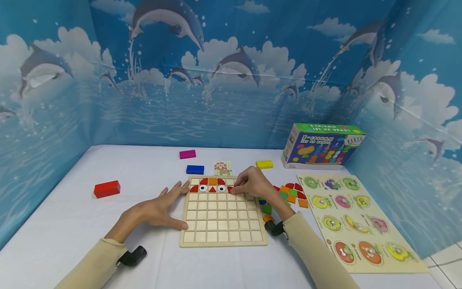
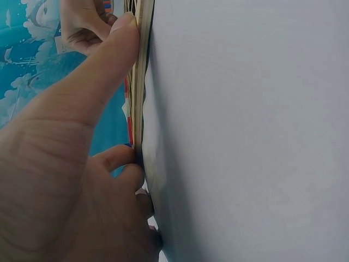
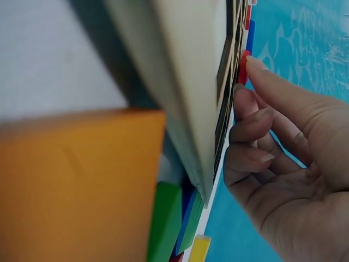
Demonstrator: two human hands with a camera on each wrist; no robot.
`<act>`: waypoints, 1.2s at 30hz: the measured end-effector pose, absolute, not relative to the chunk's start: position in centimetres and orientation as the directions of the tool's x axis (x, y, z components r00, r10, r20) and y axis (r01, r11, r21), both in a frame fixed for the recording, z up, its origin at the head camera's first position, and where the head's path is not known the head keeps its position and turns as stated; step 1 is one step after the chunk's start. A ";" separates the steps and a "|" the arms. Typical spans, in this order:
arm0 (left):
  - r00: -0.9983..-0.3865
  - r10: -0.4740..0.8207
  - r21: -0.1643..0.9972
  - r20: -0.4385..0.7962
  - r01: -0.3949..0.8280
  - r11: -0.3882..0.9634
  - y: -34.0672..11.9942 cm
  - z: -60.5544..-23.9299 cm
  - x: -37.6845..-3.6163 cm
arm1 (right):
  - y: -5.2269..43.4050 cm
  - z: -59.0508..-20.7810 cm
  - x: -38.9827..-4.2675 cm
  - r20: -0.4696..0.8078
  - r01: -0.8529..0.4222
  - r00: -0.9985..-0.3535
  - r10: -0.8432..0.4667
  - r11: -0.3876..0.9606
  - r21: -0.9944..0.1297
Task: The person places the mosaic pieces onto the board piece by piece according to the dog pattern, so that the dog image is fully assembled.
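A wooden grid board lies flat on the white table. Its top rows hold red and orange tiles and two eye tiles. My left hand lies flat with straight fingers against the board's left edge, the thumb along it. My right hand reaches over the board's upper right part. Its curled fingers hold a small red tile down in the second row. In the right wrist view the fingertip touches that red tile on the board.
Loose coloured tiles lie right of the board, beside a fruit peg puzzle. A pattern card, blue block, magenta block, yellow block, red block and bead-set box sit farther off.
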State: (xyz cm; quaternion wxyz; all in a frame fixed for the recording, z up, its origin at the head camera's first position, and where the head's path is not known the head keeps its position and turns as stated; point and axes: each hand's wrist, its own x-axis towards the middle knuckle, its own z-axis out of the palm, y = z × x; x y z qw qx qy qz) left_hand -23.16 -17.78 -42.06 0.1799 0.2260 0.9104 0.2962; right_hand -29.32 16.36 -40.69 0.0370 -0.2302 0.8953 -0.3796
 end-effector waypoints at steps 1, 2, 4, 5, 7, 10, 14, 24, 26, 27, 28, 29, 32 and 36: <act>-0.832 0.522 0.621 -0.188 0.311 0.719 -17.8 -42.1 -23.2 | 16.4 -40.7 -29.3 0.109 -0.386 -0.891 -0.441 0.610 -0.692; -0.831 0.525 0.622 -0.184 0.315 0.717 -17.8 -42.1 -23.2 | 16.4 -40.6 -29.3 0.108 -0.389 -0.890 -0.444 0.612 -0.689; -0.828 0.532 0.625 -0.178 0.322 0.711 -17.8 -42.1 -23.2 | 16.4 -40.6 -29.3 0.099 -0.391 -0.884 -0.456 0.610 -0.689; -0.827 0.532 0.625 -0.179 0.323 0.711 -17.7 -42.1 -23.2 | 16.4 -40.6 -29.3 0.093 -0.392 -0.882 -0.462 0.610 -0.689; -0.830 0.527 0.623 -0.184 0.316 0.715 -17.7 -42.1 -23.2 | 16.3 -40.4 -29.2 0.085 -0.394 -0.878 -0.471 0.611 -0.687; -0.834 0.517 0.620 -0.191 0.306 0.723 -17.8 -42.0 -23.1 | 16.1 -40.3 -29.3 0.091 -0.416 -0.869 -0.486 0.619 -0.666; -0.837 0.512 0.620 -0.193 0.300 0.725 -17.9 -41.9 -23.1 | 15.8 -40.0 -29.5 0.082 -0.415 -0.874 -0.480 0.646 -0.641; -0.838 0.510 0.624 -0.195 0.295 0.723 -17.8 -42.0 -23.0 | 15.6 -39.9 -29.8 0.037 -0.382 -0.881 -0.472 0.661 -0.646; -0.838 0.510 0.625 -0.195 0.295 0.723 -17.8 -42.0 -23.0 | 15.6 -39.9 -29.8 0.032 -0.382 -0.878 -0.478 0.658 -0.649; -0.837 0.511 0.624 -0.195 0.295 0.723 -17.9 -42.0 -23.0 | 15.6 -39.8 -29.8 0.033 -0.387 -0.874 -0.484 0.654 -0.650; -0.837 0.511 0.623 -0.196 0.296 0.724 -17.9 -42.0 -23.1 | 15.6 -39.7 -29.8 0.033 -0.390 -0.872 -0.488 0.652 -0.650; -0.836 0.513 0.623 -0.196 0.298 0.723 -17.9 -42.0 -23.1 | 15.6 -39.6 -29.8 0.033 -0.393 -0.869 -0.494 0.649 -0.652; -0.835 0.515 0.622 -0.195 0.300 0.723 -17.9 -42.0 -23.1 | 15.8 -39.1 -29.8 0.026 -0.394 -0.861 -0.508 0.633 -0.667; -0.836 0.513 0.618 -0.197 0.300 0.726 -17.9 -42.0 -23.2 | 17.2 -38.2 -29.9 0.033 -0.393 -0.848 -0.529 0.586 -0.709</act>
